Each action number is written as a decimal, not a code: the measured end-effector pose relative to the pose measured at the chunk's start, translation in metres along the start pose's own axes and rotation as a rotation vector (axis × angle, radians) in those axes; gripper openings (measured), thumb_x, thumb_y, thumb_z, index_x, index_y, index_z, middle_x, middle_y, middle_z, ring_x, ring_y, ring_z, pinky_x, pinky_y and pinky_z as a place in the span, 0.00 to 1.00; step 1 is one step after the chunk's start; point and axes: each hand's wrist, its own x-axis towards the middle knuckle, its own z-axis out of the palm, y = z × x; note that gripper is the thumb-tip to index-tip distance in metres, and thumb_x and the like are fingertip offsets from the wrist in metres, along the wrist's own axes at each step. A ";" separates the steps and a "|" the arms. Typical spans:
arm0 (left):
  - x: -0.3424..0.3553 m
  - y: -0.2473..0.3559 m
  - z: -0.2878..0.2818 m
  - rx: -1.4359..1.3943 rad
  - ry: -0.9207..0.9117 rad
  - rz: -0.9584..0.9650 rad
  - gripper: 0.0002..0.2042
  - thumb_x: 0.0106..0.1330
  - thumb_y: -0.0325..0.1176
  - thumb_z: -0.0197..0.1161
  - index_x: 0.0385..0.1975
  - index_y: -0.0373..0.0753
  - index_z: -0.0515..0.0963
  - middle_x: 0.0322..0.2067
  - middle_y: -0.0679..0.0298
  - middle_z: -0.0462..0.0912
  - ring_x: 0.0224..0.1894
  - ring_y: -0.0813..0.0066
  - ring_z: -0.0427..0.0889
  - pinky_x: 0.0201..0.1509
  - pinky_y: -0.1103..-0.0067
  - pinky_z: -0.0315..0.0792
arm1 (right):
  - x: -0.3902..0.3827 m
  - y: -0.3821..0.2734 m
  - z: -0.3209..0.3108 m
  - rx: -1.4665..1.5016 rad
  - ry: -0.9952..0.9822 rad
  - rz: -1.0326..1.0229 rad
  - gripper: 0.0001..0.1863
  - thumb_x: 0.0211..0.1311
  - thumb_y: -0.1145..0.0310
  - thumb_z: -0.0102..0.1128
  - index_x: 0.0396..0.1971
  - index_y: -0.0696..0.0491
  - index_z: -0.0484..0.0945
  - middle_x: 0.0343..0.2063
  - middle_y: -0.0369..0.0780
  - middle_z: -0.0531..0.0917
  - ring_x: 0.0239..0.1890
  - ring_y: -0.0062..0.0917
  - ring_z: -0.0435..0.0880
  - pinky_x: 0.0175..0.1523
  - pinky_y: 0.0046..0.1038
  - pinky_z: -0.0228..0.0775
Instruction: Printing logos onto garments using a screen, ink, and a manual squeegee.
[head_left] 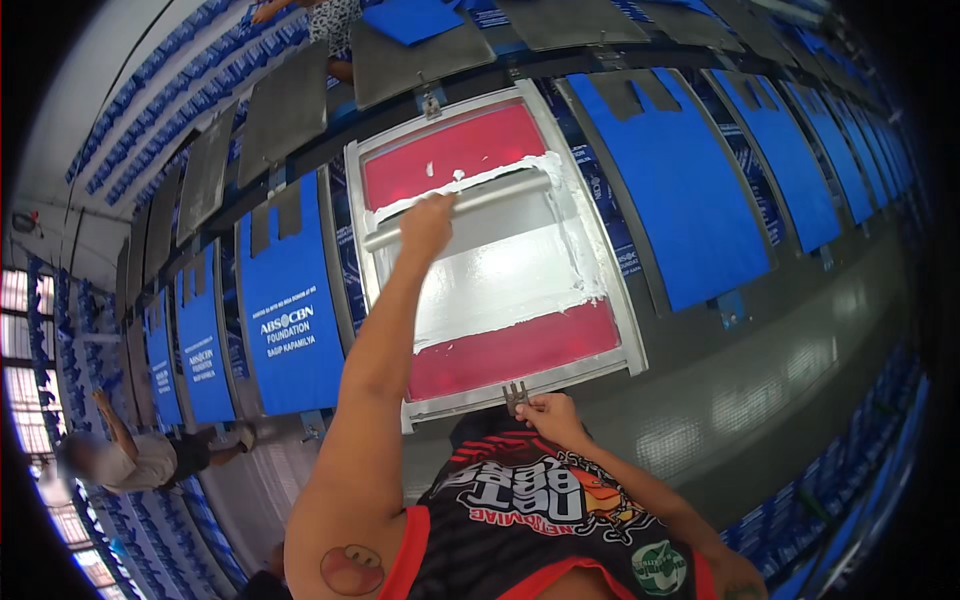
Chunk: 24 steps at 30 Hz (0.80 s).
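Note:
A silk-screen frame (632,345) with pale rails lies in front of me. Its mesh is red (455,150) at the far and near ends, with a whitish middle. White ink (580,240) is smeared thickly along the right side and in ragged lines at both ends of that middle. My left hand (428,225) is wrapped round a long squeegee (500,192), which lies across the mesh toward the far end. At the frame's near edge, my right hand (547,412) pinches a small metal bracket (515,397).
Blue cut fabric panels (670,190) lie on dark boards in a row on both sides. More boards (285,110) stand beyond the frame. Printed blue sheets (200,70) hang in rows at the left. One person (140,455) is at the far left, another (335,25) at the top.

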 end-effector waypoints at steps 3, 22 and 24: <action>-0.057 0.019 0.043 -0.071 0.141 0.062 0.14 0.51 0.24 0.56 0.39 0.42 0.77 0.35 0.58 0.80 0.39 0.57 0.80 0.38 0.65 0.75 | -0.001 -0.019 -0.005 -0.219 0.000 0.101 0.13 0.59 0.64 0.63 0.34 0.61 0.83 0.23 0.37 0.86 0.23 0.13 0.82 0.30 0.17 0.74; -0.133 -0.095 -0.040 -1.409 -0.078 -0.922 0.21 0.57 0.36 0.68 0.47 0.30 0.76 0.37 0.58 0.82 0.36 0.70 0.82 0.41 0.73 0.76 | 0.084 -0.010 -0.172 -0.010 0.522 0.055 0.33 0.70 0.43 0.39 0.39 0.63 0.78 0.21 0.35 0.76 0.26 0.23 0.71 0.36 0.31 0.67; -0.158 -0.104 -0.069 -1.389 -0.043 -0.948 0.18 0.57 0.32 0.67 0.44 0.30 0.76 0.36 0.57 0.83 0.34 0.69 0.83 0.40 0.73 0.78 | 0.073 -0.027 -0.152 -0.019 0.493 0.111 0.29 0.67 0.47 0.49 0.33 0.63 0.80 0.24 0.40 0.80 0.30 0.24 0.76 0.41 0.32 0.69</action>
